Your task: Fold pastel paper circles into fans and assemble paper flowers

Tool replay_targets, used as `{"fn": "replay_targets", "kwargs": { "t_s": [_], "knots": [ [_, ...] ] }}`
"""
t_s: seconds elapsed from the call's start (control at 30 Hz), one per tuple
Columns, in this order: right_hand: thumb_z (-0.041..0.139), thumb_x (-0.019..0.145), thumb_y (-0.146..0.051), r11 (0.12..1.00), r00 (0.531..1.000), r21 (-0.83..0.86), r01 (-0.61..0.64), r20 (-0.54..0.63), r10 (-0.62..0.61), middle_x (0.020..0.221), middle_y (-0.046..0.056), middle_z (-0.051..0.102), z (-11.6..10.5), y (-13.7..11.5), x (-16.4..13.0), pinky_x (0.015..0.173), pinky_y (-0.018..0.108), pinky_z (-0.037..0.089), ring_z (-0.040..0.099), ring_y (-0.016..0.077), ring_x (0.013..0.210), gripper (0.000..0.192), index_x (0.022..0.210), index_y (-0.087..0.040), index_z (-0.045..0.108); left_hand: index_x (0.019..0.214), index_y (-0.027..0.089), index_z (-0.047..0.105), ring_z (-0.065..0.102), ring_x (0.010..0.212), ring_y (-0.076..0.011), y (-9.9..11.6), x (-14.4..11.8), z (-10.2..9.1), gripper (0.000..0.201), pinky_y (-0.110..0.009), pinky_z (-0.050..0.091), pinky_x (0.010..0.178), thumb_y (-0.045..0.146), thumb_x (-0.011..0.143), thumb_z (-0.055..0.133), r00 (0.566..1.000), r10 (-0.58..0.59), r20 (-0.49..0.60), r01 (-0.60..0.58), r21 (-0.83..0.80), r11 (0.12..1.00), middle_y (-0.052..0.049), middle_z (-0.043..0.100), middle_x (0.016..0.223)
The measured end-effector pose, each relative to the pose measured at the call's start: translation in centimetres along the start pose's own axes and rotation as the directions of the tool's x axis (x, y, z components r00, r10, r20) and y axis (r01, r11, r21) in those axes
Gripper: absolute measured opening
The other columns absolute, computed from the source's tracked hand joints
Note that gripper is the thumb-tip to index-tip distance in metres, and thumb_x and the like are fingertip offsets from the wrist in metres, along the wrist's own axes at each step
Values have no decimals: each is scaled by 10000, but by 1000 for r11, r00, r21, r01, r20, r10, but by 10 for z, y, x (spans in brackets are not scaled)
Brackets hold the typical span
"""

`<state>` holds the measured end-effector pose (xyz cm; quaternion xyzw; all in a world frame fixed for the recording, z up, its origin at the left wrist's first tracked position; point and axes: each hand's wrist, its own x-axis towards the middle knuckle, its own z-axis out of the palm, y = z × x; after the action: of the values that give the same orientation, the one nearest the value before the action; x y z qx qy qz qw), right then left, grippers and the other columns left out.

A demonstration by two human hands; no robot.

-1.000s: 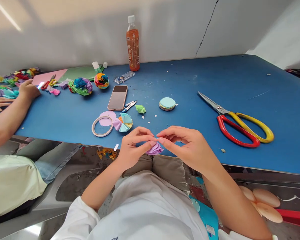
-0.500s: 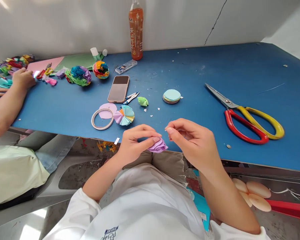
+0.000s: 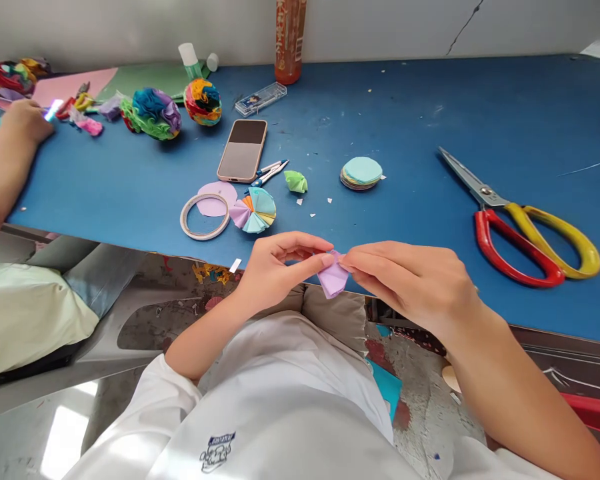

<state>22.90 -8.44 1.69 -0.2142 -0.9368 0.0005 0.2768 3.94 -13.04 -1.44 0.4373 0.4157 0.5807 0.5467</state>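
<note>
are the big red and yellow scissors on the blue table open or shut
Shut: the red and yellow handled scissors lie flat on the blue table with both blades together in one point and handles side by side.

Bare table [image 3: 405,100] ahead — scissors [image 3: 525,223] rightward.

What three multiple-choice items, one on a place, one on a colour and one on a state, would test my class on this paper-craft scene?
1. Where does the pink-backed smartphone lie on the blue table?
A. Beside the red-and-yellow-handled scissors
B. Just beyond the white tape ring
C. On the stack of paper circles

2. What colour is the folded paper piece?
A. Green
B. Orange
C. Lilac

3. How is that piece held?
A. Pinched between the left hand and right hand
B. Lying flat on the table
C. Held by one hand only

Answers: 1 B, the phone sits directly past the ring; 2 C, it is pale purple; 3 A, fingertips of both hands meet on it.
</note>
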Motion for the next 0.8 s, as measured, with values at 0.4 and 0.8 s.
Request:
{"fn": "replay_targets", "kwargs": {
  "t_s": [0.4, 0.8],
  "knots": [
    [477, 934, -378, 983, 990, 151, -105, 113, 89, 706, 0, 733, -5, 1, 11, 491, 239, 479, 676, 133, 618, 313, 738, -298, 707, 772, 163, 746, 698, 697, -151, 7, 5, -5, 211, -289, 583, 692, 293, 636, 842, 989, -129, 75, 135, -75, 988, -13, 737, 735],
    [454, 938, -247, 995, 988, 13, 99, 118, -100, 681, -13, 725, -4, 9, 7, 481, 238, 478, 688, 131, 646, 314, 777, -303, 717, 796, 162, 750, 699, 721, -155, 5, 5, -6, 212, -289, 582, 694, 306, 661, 828, 989, -115, 90, 120, -53, 991, -19, 743, 779]
  ]
}}
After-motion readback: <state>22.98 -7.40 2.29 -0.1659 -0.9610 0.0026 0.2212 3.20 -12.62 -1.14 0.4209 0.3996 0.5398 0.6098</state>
